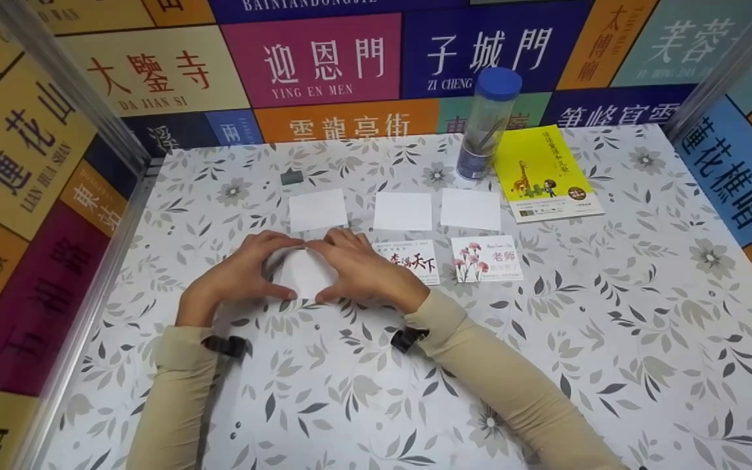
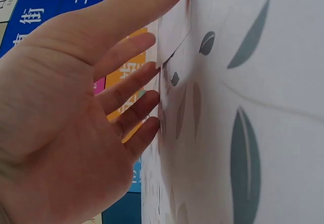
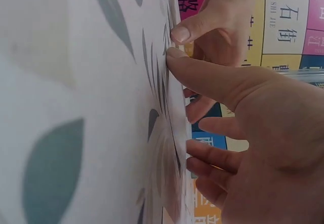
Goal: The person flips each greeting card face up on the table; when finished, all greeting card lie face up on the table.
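Both hands rest on a small white card (image 1: 304, 273) lying flat on the floral tablecloth (image 1: 546, 339). My left hand (image 1: 252, 264) touches the card's left side, index finger along the top edge and thumb at the bottom edge. From the other side my right hand (image 1: 353, 266) mirrors it, and the two index fingertips meet above the card. In the left wrist view the left hand (image 2: 76, 107) has nearly straight fingers, with the thumb reaching the card (image 2: 174, 29). In the right wrist view the right hand (image 3: 263, 123) presses its thumb tip against the table at the card's edge.
Three blank white cards (image 1: 317, 210) (image 1: 403, 211) (image 1: 470, 209) lie in a row behind the hands. Two printed cards (image 1: 412, 261) (image 1: 485, 258) lie to the right. Farther back are a yellow book (image 1: 546, 173), a clear tube with a blue cap (image 1: 487, 124) and a black clip (image 1: 291, 176). Printed walls enclose the table.
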`<state>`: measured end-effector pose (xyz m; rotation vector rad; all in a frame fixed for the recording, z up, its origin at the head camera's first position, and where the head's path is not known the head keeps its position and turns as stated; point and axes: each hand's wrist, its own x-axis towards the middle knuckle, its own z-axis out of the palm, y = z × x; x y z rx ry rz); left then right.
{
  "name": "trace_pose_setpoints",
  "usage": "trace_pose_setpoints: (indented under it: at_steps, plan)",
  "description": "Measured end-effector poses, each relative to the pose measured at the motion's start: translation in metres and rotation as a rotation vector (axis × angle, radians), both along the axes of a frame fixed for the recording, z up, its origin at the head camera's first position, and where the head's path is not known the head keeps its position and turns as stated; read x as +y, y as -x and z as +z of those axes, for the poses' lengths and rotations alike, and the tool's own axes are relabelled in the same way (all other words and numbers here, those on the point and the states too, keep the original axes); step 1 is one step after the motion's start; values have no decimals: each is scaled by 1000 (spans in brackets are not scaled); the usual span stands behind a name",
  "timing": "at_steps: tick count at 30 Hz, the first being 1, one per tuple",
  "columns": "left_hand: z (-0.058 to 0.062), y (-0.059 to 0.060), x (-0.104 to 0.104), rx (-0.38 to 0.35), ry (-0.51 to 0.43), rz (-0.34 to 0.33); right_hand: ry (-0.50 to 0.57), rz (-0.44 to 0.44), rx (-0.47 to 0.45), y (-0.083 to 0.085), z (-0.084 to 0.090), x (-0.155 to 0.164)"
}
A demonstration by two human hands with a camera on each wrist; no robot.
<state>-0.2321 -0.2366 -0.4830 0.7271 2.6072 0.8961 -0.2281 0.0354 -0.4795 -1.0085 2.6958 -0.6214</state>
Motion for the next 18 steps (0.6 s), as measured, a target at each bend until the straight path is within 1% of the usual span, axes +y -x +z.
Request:
trace_pose_setpoints:
  at_steps: [2, 4, 6, 8, 11, 14, 16, 18]
  plan:
    - [0, 1, 2, 6, -23, 5, 7, -11, 8, 0, 0, -1]
    - [0, 2, 3, 6, -71, 23, 11, -27, 23, 0, 0, -1]
    - [1, 4, 5, 0, -140, 50, 16, -48, 51, 0, 1, -1]
    - [2, 5, 6, -16, -222, 85, 25, -71, 99, 1, 2, 0]
    - [5, 5, 9, -22, -332, 128, 64, -108, 140, 1, 6, 3]
    - [8, 4, 12, -20, -441, 141, 139, -123, 109, 2, 10, 5]
    - [10, 3, 14, -21, -531, 139, 226, -129, 62, 3, 12, 5]
    - [11, 2, 13, -59, -643, 133, 338, -125, 17, 5, 13, 5]
